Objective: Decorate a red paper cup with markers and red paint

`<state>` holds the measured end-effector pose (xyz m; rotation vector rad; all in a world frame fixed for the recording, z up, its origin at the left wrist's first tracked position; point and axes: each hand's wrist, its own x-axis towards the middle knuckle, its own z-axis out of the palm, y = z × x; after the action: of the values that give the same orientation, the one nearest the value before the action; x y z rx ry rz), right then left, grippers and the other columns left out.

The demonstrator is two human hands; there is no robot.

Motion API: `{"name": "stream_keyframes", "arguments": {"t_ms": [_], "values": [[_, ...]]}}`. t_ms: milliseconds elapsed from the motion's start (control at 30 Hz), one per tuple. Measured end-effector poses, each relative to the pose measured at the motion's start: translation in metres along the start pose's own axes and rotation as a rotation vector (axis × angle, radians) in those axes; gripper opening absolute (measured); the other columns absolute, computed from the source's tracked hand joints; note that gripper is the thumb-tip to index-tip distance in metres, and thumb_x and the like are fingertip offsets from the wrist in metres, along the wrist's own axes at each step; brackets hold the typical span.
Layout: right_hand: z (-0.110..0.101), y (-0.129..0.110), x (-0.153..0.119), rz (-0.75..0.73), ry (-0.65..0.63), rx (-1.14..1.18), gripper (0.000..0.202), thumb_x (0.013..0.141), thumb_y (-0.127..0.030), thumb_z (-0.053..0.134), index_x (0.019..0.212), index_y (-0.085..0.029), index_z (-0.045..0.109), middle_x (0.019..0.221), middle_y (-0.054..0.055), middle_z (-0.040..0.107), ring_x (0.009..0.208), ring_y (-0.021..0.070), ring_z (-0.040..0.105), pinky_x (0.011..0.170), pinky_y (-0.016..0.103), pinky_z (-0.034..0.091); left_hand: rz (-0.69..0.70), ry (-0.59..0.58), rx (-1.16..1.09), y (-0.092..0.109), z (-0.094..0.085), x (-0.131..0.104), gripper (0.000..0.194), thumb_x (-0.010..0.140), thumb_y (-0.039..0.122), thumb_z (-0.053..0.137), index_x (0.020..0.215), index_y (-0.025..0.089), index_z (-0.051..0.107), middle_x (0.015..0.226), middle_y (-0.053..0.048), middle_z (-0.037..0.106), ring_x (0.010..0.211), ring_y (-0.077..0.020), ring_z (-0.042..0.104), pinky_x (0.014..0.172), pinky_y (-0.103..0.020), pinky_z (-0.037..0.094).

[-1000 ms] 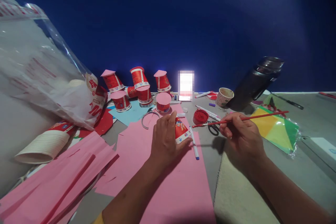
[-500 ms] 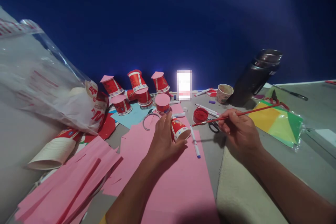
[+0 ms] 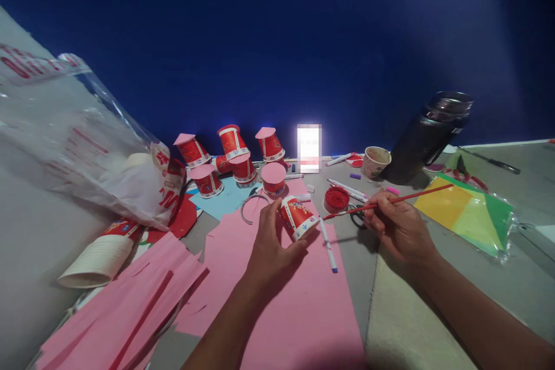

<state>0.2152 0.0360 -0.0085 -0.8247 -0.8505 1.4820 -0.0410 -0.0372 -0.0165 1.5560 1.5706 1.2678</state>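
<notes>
Over the pink paper (image 3: 299,312), held the red paper cup (image 3: 299,218) tilted in the left hand (image 3: 269,245), apparently to steady it, and pinched the red brush (image 3: 418,193) in the right hand (image 3: 399,228), likely for control, tip towards cup

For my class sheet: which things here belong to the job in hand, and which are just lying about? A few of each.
Seemingly part of the job:
red-printed white paper cup, in the left hand
long thin red paintbrush, in the right hand
round pot of red paint, near its tip

Apparently just lying about:
black cylindrical flask
yellow-and-green sheets in clear plastic
white, blue-ended marker
</notes>
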Motion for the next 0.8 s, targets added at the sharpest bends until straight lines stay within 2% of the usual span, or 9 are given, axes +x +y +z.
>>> {"name": "stream_keyframes", "arguments": {"t_ms": [100,233,433,600,800], "values": [[0.004,-0.001,-0.005,-0.009,0.004,-0.004,0.034,0.072,-0.047,0.098,0.080,-0.020,0.079,0.064,0.001,0.070,0.046,0.0045,0.048,0.051,0.019,0.045,0.000,0.012,-0.010,0.005,-0.001,0.003,0.080,0.083,0.041,0.085,0.153,0.033,0.046,0.157,-0.012,0.045,0.145,-0.0344,0.053,0.115,-0.054,0.052],[0.009,-0.001,-0.012,-0.019,-0.015,-0.041,0.032,0.074,-0.047,0.097,0.080,-0.020,0.081,0.066,0.002,0.071,0.047,0.0048,0.047,0.050,0.019,0.044,0.066,0.076,0.051,0.013,-0.004,0.003,0.077,0.085,0.043,0.083,0.151,0.031,0.046,0.154,-0.012,0.049,0.147,-0.0353,0.051,0.117,-0.056,0.049],[0.008,0.000,-0.016,-0.023,-0.062,-0.101,0.030,0.075,-0.048,0.097,0.083,-0.023,0.084,0.075,0.006,0.076,0.048,0.0055,0.049,0.050,0.021,0.043,0.162,0.144,0.104,0.008,-0.006,0.002,0.080,0.087,0.046,0.082,0.154,0.032,0.040,0.156,-0.012,0.047,0.149,-0.0345,0.047,0.116,-0.056,0.050],[0.008,0.001,-0.019,-0.055,-0.065,-0.144,0.028,0.076,-0.048,0.096,0.085,-0.024,0.085,0.079,0.008,0.078,0.049,0.0080,0.053,0.049,0.023,0.042,0.184,0.127,0.139,0.003,-0.007,0.003,0.083,0.085,0.043,0.084,0.154,0.034,0.039,0.154,-0.011,0.048,0.144,-0.0333,0.052,0.112,-0.054,0.052],[0.008,0.001,-0.020,-0.074,-0.078,-0.158,0.028,0.075,-0.048,0.097,0.084,-0.024,0.085,0.079,0.007,0.077,0.050,0.0090,0.054,0.050,0.025,0.043,0.150,0.067,0.119,0.005,-0.006,0.000,0.083,0.087,0.047,0.081,0.156,0.033,0.037,0.152,-0.012,0.050,0.142,-0.0341,0.053,0.113,-0.054,0.052]]}}
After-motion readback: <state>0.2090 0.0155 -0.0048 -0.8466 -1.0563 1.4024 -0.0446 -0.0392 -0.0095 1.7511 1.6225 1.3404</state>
